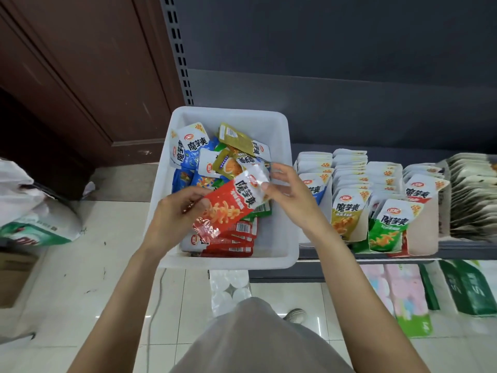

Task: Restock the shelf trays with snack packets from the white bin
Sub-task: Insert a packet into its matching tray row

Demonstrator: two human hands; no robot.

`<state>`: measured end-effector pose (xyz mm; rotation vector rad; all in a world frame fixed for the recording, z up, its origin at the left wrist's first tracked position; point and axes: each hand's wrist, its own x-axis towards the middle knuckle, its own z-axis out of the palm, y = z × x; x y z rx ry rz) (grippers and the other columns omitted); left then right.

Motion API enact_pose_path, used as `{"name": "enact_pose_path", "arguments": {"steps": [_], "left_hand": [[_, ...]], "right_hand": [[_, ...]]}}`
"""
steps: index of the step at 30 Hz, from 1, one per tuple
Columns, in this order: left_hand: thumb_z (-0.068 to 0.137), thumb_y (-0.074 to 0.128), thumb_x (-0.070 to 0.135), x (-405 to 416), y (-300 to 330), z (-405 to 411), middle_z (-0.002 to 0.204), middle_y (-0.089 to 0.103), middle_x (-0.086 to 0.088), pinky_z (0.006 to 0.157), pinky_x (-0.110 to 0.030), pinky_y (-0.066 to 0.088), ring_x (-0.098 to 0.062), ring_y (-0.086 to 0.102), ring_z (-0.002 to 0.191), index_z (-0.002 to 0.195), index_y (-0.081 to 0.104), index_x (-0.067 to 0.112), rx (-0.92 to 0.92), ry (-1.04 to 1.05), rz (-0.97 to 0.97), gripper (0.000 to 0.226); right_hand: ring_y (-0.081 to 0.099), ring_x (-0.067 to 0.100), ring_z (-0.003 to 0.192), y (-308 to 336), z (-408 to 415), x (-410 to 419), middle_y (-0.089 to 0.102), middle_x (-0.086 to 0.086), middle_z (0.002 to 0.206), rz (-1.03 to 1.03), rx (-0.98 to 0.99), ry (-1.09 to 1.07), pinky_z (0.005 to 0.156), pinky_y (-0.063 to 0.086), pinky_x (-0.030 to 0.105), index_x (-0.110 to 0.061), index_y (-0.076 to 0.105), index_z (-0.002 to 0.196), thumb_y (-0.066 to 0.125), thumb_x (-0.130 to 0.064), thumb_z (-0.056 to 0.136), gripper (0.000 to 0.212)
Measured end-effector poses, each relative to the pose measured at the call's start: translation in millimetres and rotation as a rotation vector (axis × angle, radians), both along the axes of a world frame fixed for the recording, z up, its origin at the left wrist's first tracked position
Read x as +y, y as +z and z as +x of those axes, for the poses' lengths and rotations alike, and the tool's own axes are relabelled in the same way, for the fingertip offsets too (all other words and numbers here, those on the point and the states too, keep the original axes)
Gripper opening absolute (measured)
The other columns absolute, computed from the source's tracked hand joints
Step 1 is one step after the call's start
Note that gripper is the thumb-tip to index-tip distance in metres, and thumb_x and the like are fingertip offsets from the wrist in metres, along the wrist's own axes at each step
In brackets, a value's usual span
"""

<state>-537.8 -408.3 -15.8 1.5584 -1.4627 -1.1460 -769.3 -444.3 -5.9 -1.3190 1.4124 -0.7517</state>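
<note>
A white bin [282, 157] sits at the left end of the dark shelf and holds several loose snack packets in blue, yellow, green and red. Over the bin, a red packet [231, 205] is held tilted between both hands. My left hand [174, 214] grips its lower left edge. My right hand [287, 195] pinches its white top edge. To the right, cardboard shelf trays [422, 235] hold upright rows of yellow, green, red and blue packets.
A stack of red packets [236, 238] lies in the bin's near end. A dark shelf upright [180, 49] and a brown wooden door stand behind. Bags lie on the tiled floor at left, and a lower shelf holds pink and green packs.
</note>
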Motion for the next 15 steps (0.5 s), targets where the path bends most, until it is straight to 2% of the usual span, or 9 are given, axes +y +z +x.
{"name": "enact_pose_path", "arguments": {"steps": [2,4,6,9,11,13,15], "left_hand": [[0.088,0.059,0.026,0,6,-16,0.089,0.068,0.019,0.064,-0.018,0.055,-0.002,0.066,0.087,0.091,0.061,0.038,0.025,-0.064,-0.007,0.013],[0.083,0.058,0.036,-2,12,-37,0.093,0.069,0.016,0.068,-0.023,0.057,-0.004,0.066,0.088,0.093,0.061,0.041,0.027,-0.116,-0.039,0.011],[0.079,0.06,0.04,-6,17,-61,0.092,0.069,0.017,0.071,-0.022,0.056,-0.001,0.066,0.087,0.093,0.063,0.04,0.045,-0.163,-0.075,0.015],[0.074,0.067,0.034,-13,27,-107,0.082,0.07,0.021,0.07,-0.012,0.05,0.002,0.065,0.083,0.087,0.064,0.035,0.1,-0.249,-0.111,0.014],[0.073,0.073,0.027,-18,32,-141,0.08,0.068,0.02,0.069,-0.008,0.047,0.005,0.063,0.08,0.085,0.064,0.037,0.09,-0.326,-0.147,0.018],[0.075,0.076,0.018,-23,39,-183,0.083,0.066,0.02,0.069,-0.008,0.045,0.007,0.061,0.078,0.085,0.063,0.038,0.084,-0.428,-0.207,0.026],[0.077,0.076,0.016,-30,47,-228,0.083,0.067,0.017,0.068,-0.01,0.045,0.006,0.061,0.077,0.087,0.065,0.034,0.084,-0.518,-0.258,0.023]], "right_hand": [[0.06,0.006,0.102,9,-15,5,0.059,-0.005,0.12,0.014,-0.053,-0.003,0.077,0.052,0.02,-0.024,0.047,0.128,0.065,-0.03,0.087,0.045],[0.066,0.004,0.086,19,-39,12,0.069,-0.005,0.103,0.006,-0.107,0.004,0.064,0.052,0.017,-0.02,0.057,0.116,0.064,-0.021,0.088,0.028],[0.069,0.006,0.08,27,-69,21,0.073,-0.007,0.091,-0.03,-0.124,0.001,0.059,0.052,0.019,-0.016,0.063,0.107,0.062,-0.015,0.089,0.018],[0.068,0.006,0.078,35,-120,37,0.074,-0.01,0.088,-0.131,-0.056,-0.083,0.058,0.052,0.022,-0.021,0.065,0.096,0.062,-0.016,0.089,0.009],[0.063,0.002,0.065,40,-150,47,0.072,-0.013,0.081,-0.243,0.015,-0.194,0.051,0.047,0.019,-0.024,0.065,0.09,0.062,-0.016,0.089,0.009],[0.056,0.003,0.056,49,-183,58,0.069,-0.014,0.073,-0.357,0.062,-0.337,0.045,0.043,0.017,-0.025,0.066,0.085,0.063,-0.015,0.089,0.012],[0.06,0.003,0.058,58,-217,69,0.069,-0.014,0.073,-0.432,0.034,-0.476,0.048,0.046,0.015,-0.024,0.065,0.084,0.063,-0.014,0.089,0.012]]}}
